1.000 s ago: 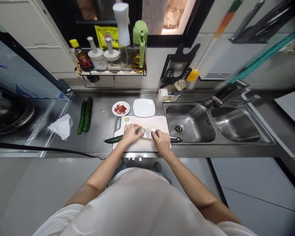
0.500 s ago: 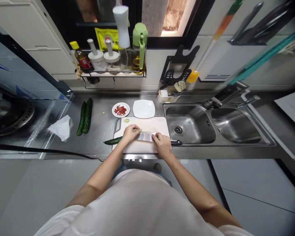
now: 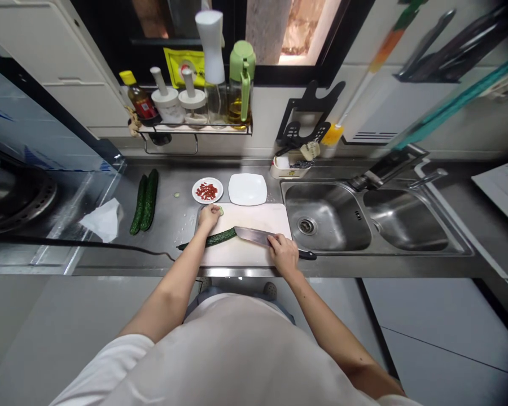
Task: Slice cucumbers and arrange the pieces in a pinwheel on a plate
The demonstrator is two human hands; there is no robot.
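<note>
On the white cutting board (image 3: 258, 217) lies a dark green cucumber (image 3: 220, 237), its left end reaching past the board's edge under my left forearm. My right hand (image 3: 284, 255) is closed on a kitchen knife (image 3: 254, 235), its blade's tip by the cucumber's cut end and the black handle pointing right. Near the board's upper left corner, my left hand (image 3: 210, 216) pinches a pale green cucumber slice (image 3: 220, 211). The fingers partly hide that slice.
Behind the board stand a white plate of chopped red pieces (image 3: 207, 190) and a square white plate (image 3: 248, 189). Two cucumbers (image 3: 144, 202) and a crumpled white paper (image 3: 104, 220) lie left. A double sink (image 3: 328, 214) is right; a seasoning rack (image 3: 197, 128) hangs above.
My left hand has moved left and away from me, from the blade to the slice at the board's corner. The cucumber's cut end now shows; the knife has shifted slightly right and tilted.
</note>
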